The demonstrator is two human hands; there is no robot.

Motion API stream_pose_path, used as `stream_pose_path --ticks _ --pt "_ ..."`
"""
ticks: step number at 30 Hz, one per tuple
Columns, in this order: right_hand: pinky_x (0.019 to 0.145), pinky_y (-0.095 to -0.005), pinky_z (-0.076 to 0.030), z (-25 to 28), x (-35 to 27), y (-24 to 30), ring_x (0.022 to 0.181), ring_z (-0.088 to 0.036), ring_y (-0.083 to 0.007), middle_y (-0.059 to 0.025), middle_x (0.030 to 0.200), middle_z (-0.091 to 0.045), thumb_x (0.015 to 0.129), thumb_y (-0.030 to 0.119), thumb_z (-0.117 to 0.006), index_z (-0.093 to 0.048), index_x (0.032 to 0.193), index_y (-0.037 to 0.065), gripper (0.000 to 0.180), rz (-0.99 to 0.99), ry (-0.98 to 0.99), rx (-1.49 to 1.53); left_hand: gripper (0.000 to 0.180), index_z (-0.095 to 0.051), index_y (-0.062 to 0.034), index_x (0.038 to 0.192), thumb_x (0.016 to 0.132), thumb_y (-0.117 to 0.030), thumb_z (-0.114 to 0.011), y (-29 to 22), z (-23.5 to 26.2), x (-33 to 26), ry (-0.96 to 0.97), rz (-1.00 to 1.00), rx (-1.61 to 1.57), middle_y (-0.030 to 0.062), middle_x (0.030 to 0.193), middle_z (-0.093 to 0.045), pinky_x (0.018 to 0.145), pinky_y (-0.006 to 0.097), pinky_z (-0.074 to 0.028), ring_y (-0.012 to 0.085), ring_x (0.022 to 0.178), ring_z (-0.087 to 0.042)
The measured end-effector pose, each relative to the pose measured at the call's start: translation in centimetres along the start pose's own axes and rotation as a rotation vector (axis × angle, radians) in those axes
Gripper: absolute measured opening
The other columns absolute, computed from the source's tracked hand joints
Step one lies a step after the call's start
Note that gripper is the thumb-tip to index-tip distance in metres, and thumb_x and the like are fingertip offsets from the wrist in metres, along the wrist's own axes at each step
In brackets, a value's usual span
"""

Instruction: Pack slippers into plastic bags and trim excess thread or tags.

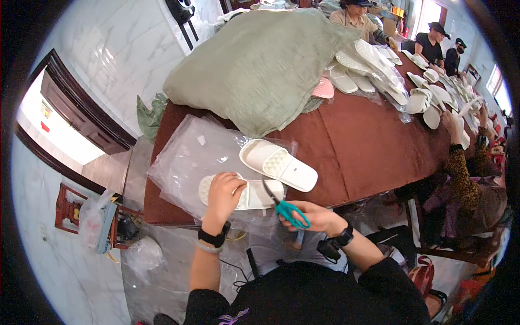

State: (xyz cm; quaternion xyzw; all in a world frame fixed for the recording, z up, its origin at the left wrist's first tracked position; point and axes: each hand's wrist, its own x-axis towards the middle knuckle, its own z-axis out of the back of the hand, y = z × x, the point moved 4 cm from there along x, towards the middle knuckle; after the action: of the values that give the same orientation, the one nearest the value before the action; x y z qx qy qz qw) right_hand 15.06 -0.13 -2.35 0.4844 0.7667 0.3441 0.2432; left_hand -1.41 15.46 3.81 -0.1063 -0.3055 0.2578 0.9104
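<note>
While the left hand (223, 194) sits half-curled on a white slipper (268, 194), grip unclear, the right hand (319, 218) clutches teal scissors (291, 213). Probably trimming; next snip wants careful aim.

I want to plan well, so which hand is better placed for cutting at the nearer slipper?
Probably the right hand: it holds the scissors, pointed toward that slipper, while the left hand is on the slipper.
</note>
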Motion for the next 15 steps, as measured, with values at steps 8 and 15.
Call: stream_pose_path --ticks 8,15 --pt "0.052 -0.0176 -0.034 -0.7 4.3 0.0 0.066 -0.045 -0.0049 0.0021 0.082 -0.05 0.093 0.042 -0.049 -0.051 0.12 0.004 0.047 -0.14 -0.201 -0.013 0.005 -0.066 -0.0025 0.076 0.072 -0.005 -0.067 -0.9 0.7 -1.2 -0.075 -0.002 -0.043 0.0121 0.079 -0.064 0.083 0.037 -0.044 0.0277 0.092 -0.06" --pt "0.046 -0.017 -0.031 -0.7 2.6 0.8 0.06 -0.043 -0.0047 0.001 0.076 -0.049 0.092 0.033 -0.055 -0.051 0.116 0.003 0.039 0.049 -0.304 0.023 0.004 -0.058 -0.001 0.087 0.085 -0.004 -0.057 3.7 5.9 -4.7 -0.639 0.574 -1.088 0.0066 0.09 -0.06 0.082 0.034 -0.047 0.0215 0.089 -0.059"
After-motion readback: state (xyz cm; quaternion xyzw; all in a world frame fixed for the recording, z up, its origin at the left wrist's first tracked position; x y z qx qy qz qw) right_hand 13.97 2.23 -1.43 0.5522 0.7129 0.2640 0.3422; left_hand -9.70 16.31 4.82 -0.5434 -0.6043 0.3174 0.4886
